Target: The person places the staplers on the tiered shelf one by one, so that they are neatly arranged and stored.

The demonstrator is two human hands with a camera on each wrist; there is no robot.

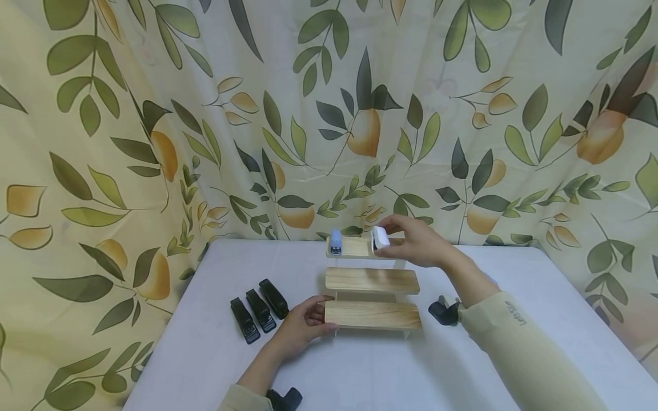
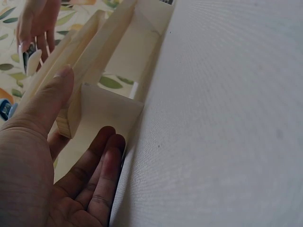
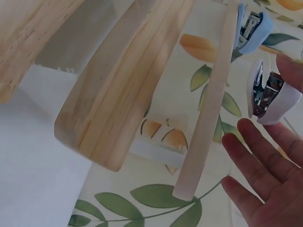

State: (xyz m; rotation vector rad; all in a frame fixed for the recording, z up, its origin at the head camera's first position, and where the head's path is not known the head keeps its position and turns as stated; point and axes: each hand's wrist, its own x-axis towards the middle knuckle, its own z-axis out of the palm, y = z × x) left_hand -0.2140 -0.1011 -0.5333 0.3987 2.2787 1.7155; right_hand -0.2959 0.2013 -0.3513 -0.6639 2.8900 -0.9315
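My right hand pinches a small white stapler between thumb and forefinger at the right part of the top board of a three-step wooden shelf. In the right wrist view, the white stapler is tilted and its metal inside shows; the other fingers are spread. A light blue stapler stands on the left end of that top board. My left hand grips the left end of the lowest board, its thumb on the wood and the lower fingers beside the pale side support.
Three black staplers lie side by side on the white-covered table, left of the shelf. The middle board is between the top and lowest ones. A leaf-and-fruit patterned curtain hangs behind the table.
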